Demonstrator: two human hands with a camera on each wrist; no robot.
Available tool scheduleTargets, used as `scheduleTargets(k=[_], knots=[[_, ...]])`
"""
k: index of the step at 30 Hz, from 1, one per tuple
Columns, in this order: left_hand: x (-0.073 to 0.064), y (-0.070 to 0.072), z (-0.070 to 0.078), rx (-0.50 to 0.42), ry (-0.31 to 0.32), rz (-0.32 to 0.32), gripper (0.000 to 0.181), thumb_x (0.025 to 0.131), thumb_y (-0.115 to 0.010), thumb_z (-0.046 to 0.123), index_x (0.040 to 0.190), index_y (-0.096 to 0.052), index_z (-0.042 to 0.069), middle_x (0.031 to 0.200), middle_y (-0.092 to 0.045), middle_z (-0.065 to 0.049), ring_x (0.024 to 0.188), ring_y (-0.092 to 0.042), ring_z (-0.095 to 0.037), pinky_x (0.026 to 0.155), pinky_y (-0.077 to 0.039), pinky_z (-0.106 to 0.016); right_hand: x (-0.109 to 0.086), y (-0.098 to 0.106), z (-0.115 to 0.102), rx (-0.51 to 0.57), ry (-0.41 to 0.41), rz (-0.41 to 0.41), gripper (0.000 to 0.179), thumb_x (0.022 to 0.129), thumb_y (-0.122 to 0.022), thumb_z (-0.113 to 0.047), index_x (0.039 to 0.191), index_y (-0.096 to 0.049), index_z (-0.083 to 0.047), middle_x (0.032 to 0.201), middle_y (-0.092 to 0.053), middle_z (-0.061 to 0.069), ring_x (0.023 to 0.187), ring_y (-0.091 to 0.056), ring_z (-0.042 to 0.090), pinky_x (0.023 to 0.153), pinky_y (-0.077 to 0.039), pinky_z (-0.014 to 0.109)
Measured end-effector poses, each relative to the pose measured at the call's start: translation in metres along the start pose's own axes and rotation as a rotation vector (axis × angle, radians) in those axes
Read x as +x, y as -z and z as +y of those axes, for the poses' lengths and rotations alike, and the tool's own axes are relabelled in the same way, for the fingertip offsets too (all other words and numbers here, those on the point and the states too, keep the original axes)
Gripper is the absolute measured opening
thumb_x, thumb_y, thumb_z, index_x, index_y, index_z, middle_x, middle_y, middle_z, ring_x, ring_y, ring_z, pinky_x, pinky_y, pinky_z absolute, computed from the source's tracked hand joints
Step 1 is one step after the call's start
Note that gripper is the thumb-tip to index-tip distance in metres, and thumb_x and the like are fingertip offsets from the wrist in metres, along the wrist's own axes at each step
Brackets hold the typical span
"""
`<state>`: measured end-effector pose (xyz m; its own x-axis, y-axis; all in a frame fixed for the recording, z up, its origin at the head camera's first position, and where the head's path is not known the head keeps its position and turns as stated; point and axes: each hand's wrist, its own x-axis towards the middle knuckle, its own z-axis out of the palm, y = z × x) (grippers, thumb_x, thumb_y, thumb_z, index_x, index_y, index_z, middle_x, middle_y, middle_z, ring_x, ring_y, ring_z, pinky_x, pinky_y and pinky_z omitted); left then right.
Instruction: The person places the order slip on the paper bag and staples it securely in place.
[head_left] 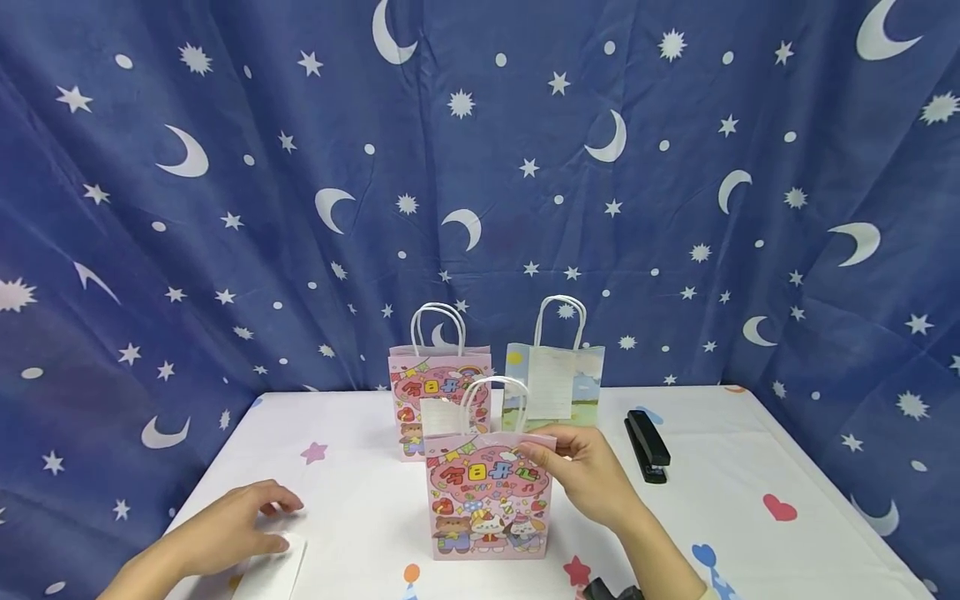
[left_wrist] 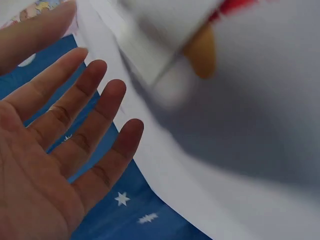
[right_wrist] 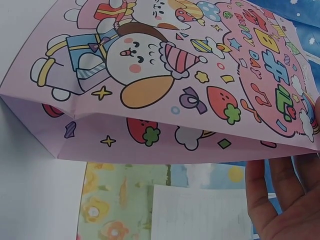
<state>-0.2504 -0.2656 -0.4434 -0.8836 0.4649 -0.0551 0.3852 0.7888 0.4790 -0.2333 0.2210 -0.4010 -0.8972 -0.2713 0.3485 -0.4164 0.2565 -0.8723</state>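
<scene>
We see the front pink bag point(head_left: 491, 521) upright on the surface point(head_left: 360, 517), the right hand point(head_left: 592, 475) pinching its upper right corner, thumb in front, fingers behind. The left hand point(head_left: 236, 529), well apart, holds nothing, fingers loosely spread by a flat white item point(head_left: 273, 577). Beyond, we see another pink bag point(head_left: 403, 402), a landscape-print bag point(head_left: 588, 393) and a black stapler point(head_left: 647, 446).

The bag point(head_left: 489, 500) in my right fingers point(head_left: 549, 461) is pink with cartoon animals and strawberries. I face a deep blue curtain point(head_left: 480, 175) with white moons and stars, a black stapler point(head_left: 647, 444), and a white surface point(head_left: 360, 508) with coloured stars.
</scene>
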Motion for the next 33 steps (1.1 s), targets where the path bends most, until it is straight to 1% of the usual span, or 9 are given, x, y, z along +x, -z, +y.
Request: scheduleTargets(k=[2,6,10,15,19,21,27,31,33], knots=[[-0.002,0.000,-0.005,0.014,0.016,-0.009,0.041,0.077,-0.089,0.031,0.112,-0.071,0.018,0.104,-0.065,0.010,0.092,-0.058,-0.001,0.079,-0.051,-0.026,0.000,0.000,0.000,0.002,-0.001,-0.004,0.014,0.100,-0.070,-0.023,0.107,-0.080,-0.017,0.103,-0.080,0.000,0.088,-0.070,0.009,0.079,-0.059,0.029],[-0.005,-0.003,-0.011,0.034,0.012,-0.026,0.045,0.072,-0.092,0.027,0.110,-0.070,0.017,0.101,-0.059,0.009,0.088,-0.052,-0.001,0.077,-0.049,-0.024,0.000,-0.001,0.001,0.005,-0.006,-0.006,0.014,0.100,-0.069,-0.023,0.108,-0.080,-0.017,0.103,-0.080,0.000,0.089,-0.071,0.009,0.080,-0.059,0.029],[-0.006,-0.006,-0.013,0.055,-0.012,-0.026,0.046,0.067,-0.092,0.024,0.105,-0.067,0.019,0.099,-0.055,0.009,0.087,-0.049,-0.001,0.075,-0.046,-0.024,-0.001,-0.001,0.001,0.009,-0.013,-0.008,0.015,0.100,-0.070,-0.023,0.108,-0.080,-0.016,0.103,-0.080,0.001,0.089,-0.071,0.010,0.080,-0.059,0.029],[-0.007,-0.008,-0.017,0.067,-0.038,-0.022,0.043,0.066,-0.092,0.023,0.097,-0.063,0.021,0.094,-0.051,0.008,0.085,-0.046,0.000,0.073,-0.043,-0.024,0.000,-0.001,0.000,0.008,-0.022,-0.012,0.015,0.100,-0.070,-0.023,0.109,-0.080,-0.016,0.104,-0.080,0.001,0.091,-0.072,0.010,0.080,-0.060,0.029],[-0.006,-0.009,-0.018,0.044,-0.030,-0.026,0.045,0.065,-0.092,0.023,0.095,-0.059,0.022,0.092,-0.049,0.006,0.083,-0.044,0.001,0.070,-0.040,-0.023,0.000,-0.001,0.000,0.006,-0.023,-0.011,0.016,0.100,-0.070,-0.024,0.109,-0.080,-0.017,0.104,-0.080,0.001,0.090,-0.072,0.011,0.080,-0.060,0.029],[-0.006,-0.009,-0.018,0.011,-0.020,-0.033,0.046,0.066,-0.092,0.020,0.095,-0.056,0.019,0.090,-0.049,0.004,0.081,-0.044,0.000,0.068,-0.038,-0.023,0.000,0.000,0.000,0.006,-0.022,-0.010,0.015,0.100,-0.069,-0.024,0.109,-0.080,-0.017,0.104,-0.080,0.001,0.090,-0.072,0.011,0.080,-0.060,0.029],[-0.007,-0.008,-0.018,-0.116,0.046,-0.076,0.045,0.070,-0.089,0.013,0.096,-0.052,0.013,0.082,-0.049,0.001,0.068,-0.042,-0.002,0.059,-0.033,-0.024,0.000,0.000,0.000,0.008,-0.016,-0.007,0.015,0.100,-0.069,-0.024,0.109,-0.080,-0.016,0.103,-0.080,0.001,0.088,-0.071,0.010,0.079,-0.059,0.029],[-0.008,-0.007,-0.021,-0.192,0.025,-0.062,0.039,0.075,-0.086,0.009,0.100,-0.056,0.012,0.084,-0.054,0.003,0.063,-0.044,-0.001,0.056,-0.038,-0.023,0.000,-0.001,0.000,0.011,-0.006,-0.003,0.014,0.100,-0.069,-0.023,0.107,-0.080,-0.016,0.101,-0.080,0.002,0.086,-0.070,0.008,0.077,-0.059,0.029],[-0.008,-0.005,-0.021,-0.256,0.008,-0.053,0.037,0.078,-0.085,0.009,0.104,-0.058,0.011,0.086,-0.058,0.004,0.062,-0.049,-0.001,0.057,-0.042,-0.023,0.000,-0.001,0.000,0.011,-0.003,-0.002,0.014,0.100,-0.070,-0.022,0.107,-0.080,-0.016,0.101,-0.080,0.002,0.085,-0.069,0.008,0.077,-0.059,0.029]])
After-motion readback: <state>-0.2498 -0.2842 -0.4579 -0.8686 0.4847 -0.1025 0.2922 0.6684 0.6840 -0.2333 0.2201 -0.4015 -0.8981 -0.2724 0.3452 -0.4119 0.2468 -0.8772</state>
